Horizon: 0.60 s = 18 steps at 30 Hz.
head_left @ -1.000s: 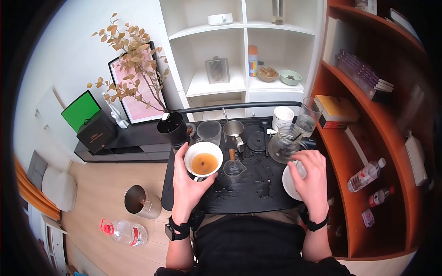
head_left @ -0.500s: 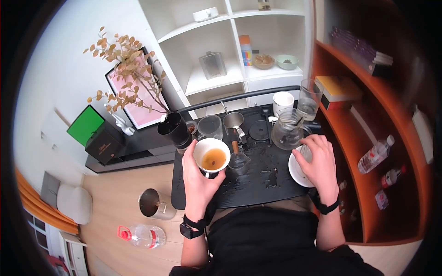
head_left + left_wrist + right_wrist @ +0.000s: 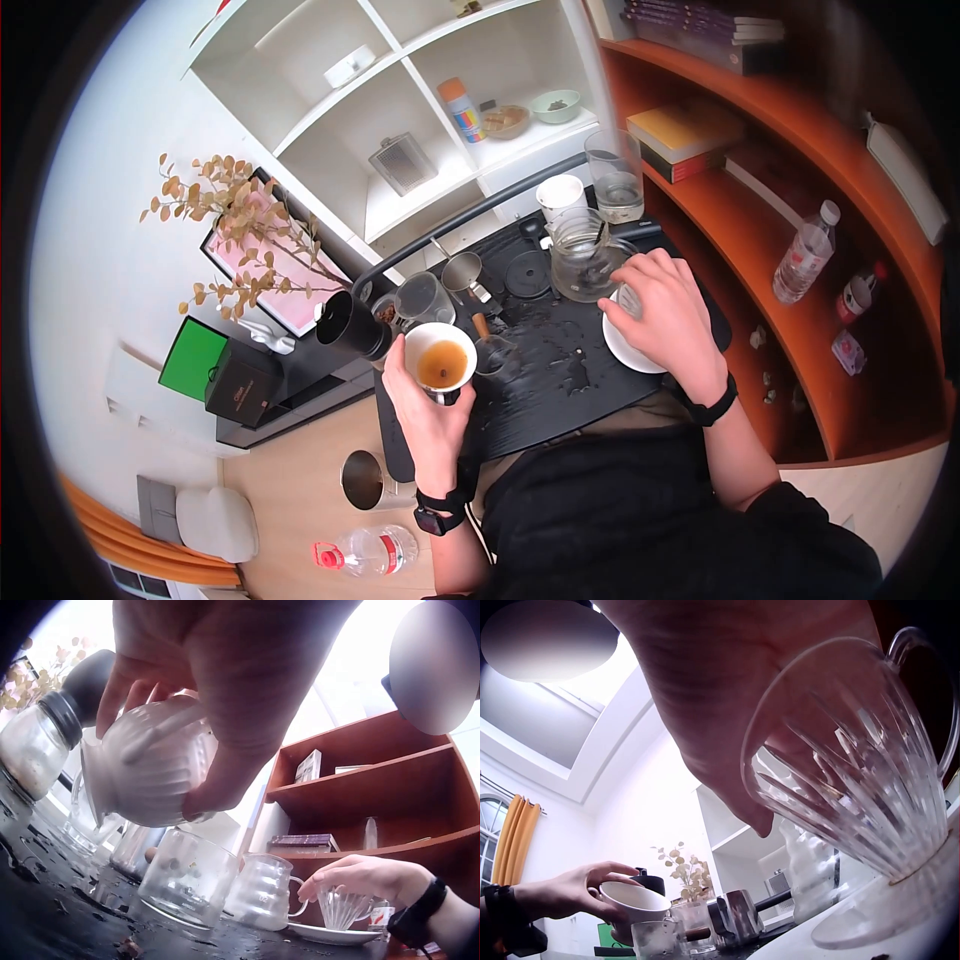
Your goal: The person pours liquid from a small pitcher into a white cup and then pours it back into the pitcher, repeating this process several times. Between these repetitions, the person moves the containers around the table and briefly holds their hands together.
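Note:
My left hand grips a white ribbed cup with its fingers and thumb around the sides. Brown liquid with a dark speck fills part of the cup, which is held up over the tray's left part. On the right, my right hand curls over a clear ribbed glass dripper with a looped handle. The dripper stands on a white saucer; from above, the hand hides most of it. A ribbed glass server is close beyond the right fingertips.
The black tray is wet. A small glass pitcher with wooden handle, glass beaker, metal cup, black grinder, white cup and tall glass crowd its back. A brown bookcase borders the right.
The head view has turned and tilted, so the whole scene is rotated. My left hand still holds the cup up, and my right hand stays at the dripper on the saucer.

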### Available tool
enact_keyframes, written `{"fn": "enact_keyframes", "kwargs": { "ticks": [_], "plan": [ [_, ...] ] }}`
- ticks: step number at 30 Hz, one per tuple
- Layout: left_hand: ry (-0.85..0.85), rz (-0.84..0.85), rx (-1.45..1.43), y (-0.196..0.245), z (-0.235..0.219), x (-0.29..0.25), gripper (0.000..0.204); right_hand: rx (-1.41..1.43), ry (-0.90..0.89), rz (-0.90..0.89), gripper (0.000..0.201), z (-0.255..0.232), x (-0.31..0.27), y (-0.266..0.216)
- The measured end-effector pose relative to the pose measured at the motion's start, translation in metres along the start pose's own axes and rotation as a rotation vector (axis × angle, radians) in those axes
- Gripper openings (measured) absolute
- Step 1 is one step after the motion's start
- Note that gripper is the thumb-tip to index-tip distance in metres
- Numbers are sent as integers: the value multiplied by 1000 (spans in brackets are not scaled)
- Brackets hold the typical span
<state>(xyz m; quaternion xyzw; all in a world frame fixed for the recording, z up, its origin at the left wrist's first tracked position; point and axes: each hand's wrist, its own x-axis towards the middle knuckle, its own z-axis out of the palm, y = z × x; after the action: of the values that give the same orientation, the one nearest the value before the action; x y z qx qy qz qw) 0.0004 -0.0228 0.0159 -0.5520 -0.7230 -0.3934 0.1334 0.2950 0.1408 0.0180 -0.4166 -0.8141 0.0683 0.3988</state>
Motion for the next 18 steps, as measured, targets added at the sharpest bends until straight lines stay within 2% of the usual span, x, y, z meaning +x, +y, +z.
{"fn": "enact_keyframes", "kwargs": {
  "ticks": [18],
  "plan": [
    [-43,152,91,4,-1,6,121,-25,3,-23,33,3,0,1]
  ]
}}
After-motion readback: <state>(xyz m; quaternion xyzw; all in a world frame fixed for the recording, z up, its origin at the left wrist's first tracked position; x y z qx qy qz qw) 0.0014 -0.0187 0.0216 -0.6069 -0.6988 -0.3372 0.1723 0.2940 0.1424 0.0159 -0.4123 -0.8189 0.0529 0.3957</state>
